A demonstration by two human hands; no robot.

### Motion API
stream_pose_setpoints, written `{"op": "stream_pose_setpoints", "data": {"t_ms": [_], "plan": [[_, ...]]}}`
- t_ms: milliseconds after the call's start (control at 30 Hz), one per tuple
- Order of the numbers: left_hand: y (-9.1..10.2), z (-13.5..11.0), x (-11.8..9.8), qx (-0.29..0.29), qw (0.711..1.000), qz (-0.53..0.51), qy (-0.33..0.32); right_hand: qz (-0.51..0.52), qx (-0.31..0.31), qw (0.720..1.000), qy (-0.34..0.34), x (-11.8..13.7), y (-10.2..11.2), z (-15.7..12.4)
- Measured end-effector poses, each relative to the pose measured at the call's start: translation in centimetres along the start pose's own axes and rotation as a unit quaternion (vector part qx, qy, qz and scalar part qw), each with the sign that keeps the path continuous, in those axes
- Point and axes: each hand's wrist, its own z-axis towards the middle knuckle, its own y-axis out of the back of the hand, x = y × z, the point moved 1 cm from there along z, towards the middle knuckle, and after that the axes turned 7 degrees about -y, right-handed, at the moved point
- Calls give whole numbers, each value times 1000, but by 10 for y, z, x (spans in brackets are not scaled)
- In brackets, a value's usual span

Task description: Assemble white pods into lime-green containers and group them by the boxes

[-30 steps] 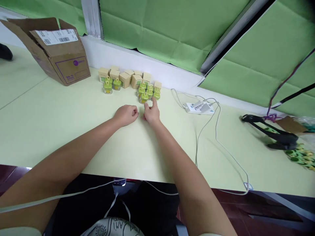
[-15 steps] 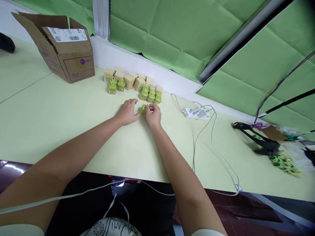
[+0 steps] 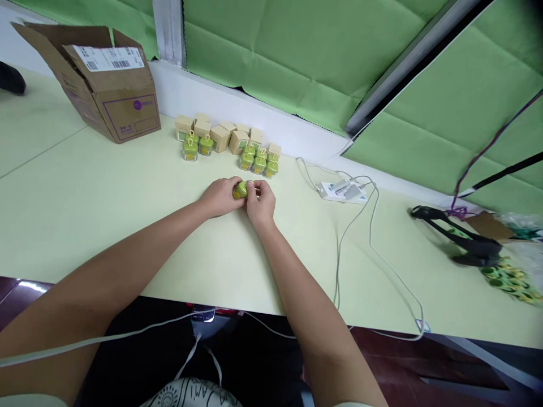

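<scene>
My left hand (image 3: 219,196) and my right hand (image 3: 262,202) meet on the pale table (image 3: 127,215), both holding one small green bottle (image 3: 240,190) between their fingertips. Just beyond them stands a cluster of similar green bottles (image 3: 258,162) with yellow loops on top. Two more green bottles (image 3: 198,147) stand further left. Behind all of these runs a row of small tan boxes (image 3: 220,134) along the white ledge.
An open cardboard box (image 3: 111,93) lies tipped at the back left. A white power strip (image 3: 341,191) with plugs and trailing cables sits to the right. A black stand (image 3: 462,240) and green packaged items (image 3: 511,278) lie at the far right.
My right hand picked one green bottle from the cluster and drew it toward me. My left hand has closed in, and both hands now hold it.
</scene>
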Motion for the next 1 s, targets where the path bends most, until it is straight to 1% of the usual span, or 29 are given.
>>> {"op": "stream_pose_setpoints", "data": {"t_ms": [67,133,233,300,333,400,467,500,567,667,733,867,933,1000], "plan": [[0,0,2,3,1000,2,3,34,-26,999,7,-1,2,3],[1,1,7,-1,1000,15,16,101,-50,994,-11,-4,5,8],[2,5,18,-22,996,52,64,206,-43,974,-84,-10,9,17],[4,8,23,-42,992,72,93,251,-29,958,-138,-13,11,21],[5,9,24,-57,991,76,97,269,-26,949,-162,-14,11,21],[9,8,22,-105,989,73,75,299,-25,933,-198,-14,11,21],[12,5,14,-154,987,52,20,321,-17,922,-214,-12,9,19],[13,3,8,-167,985,33,-10,328,-9,920,-215,-10,9,18],[13,-2,-4,-156,986,-15,-51,335,16,919,-209,-6,8,14],[10,-5,-16,-135,987,-67,-53,336,47,922,-187,1,6,9],[6,-5,-17,-145,984,-99,-41,340,58,922,-176,4,5,7],[0,-1,-9,-180,966,-185,-32,361,78,911,-181,7,4,4],[-2,1,-5,-195,958,-203,-49,372,93,904,-190,8,6,3],[-3,1,-3,-209,955,-195,-78,387,109,894,-198,9,7,3]]}}
